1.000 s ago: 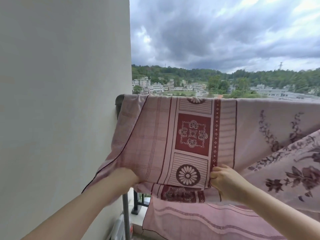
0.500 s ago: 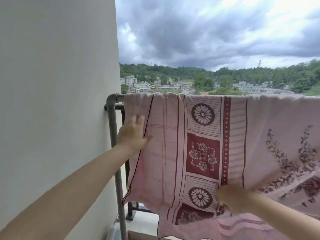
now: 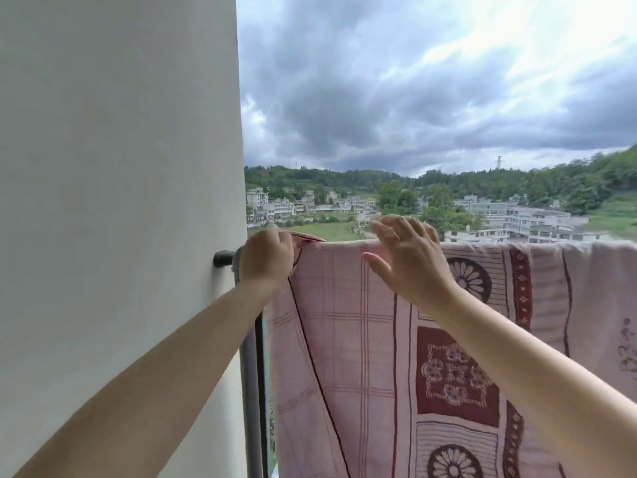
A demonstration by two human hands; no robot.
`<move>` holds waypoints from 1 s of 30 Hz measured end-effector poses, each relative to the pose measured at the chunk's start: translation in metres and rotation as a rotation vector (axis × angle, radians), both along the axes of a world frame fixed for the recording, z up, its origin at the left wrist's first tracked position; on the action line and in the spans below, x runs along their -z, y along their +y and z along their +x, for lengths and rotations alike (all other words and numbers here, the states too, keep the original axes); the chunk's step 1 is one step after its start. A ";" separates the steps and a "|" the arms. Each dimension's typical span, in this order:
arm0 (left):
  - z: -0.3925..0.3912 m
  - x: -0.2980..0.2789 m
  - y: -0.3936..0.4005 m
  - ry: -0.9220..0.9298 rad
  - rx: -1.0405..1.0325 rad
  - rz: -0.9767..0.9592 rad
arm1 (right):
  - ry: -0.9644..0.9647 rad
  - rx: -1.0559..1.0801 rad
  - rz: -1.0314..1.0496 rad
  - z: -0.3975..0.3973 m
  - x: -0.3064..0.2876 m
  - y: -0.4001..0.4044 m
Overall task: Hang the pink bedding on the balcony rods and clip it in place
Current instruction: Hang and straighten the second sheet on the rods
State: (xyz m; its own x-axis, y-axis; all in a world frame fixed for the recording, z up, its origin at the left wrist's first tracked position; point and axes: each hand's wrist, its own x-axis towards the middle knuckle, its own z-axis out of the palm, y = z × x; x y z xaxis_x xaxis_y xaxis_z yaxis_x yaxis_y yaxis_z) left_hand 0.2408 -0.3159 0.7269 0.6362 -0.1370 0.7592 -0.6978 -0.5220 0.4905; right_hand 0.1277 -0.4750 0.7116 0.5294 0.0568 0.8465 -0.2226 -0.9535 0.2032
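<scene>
Head view, left hand [image 3: 267, 260] gripping pink bedding [image 3: 362, 339] (beside wall [image 3: 117, 201])

Single head-worn wide-angle view, facing outward from a balcony at roughly rail height. A wall [image 3: 117, 201] fills the left third of frame at close range. Both forearms enter from the bottom edge. Sky occupies the upper right; distant buildings [image 3: 499, 219] cross mid-frame. No second view to compare.
</scene>
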 end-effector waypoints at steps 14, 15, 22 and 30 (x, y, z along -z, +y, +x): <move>0.073 0.027 0.077 0.825 0.239 -0.823 | -0.055 -0.226 -0.169 0.005 -0.015 0.012; 0.071 0.022 0.077 0.829 0.305 -0.755 | -0.030 -0.217 -0.168 0.006 -0.017 0.011; 0.068 -0.005 0.063 0.476 0.099 -0.075 | 0.167 -0.182 -0.165 0.012 -0.018 0.013; 0.071 -0.031 0.041 0.395 0.035 0.255 | 0.343 -0.053 -0.065 0.021 -0.028 0.030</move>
State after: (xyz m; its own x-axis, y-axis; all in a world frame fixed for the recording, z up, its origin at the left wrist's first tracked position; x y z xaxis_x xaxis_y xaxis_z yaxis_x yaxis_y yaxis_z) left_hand 0.3117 -0.2750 0.7575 0.8611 -0.3144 0.3995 -0.5031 -0.6400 0.5807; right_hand 0.1483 -0.4449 0.7394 0.7770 0.1402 0.6137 -0.0811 -0.9445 0.3184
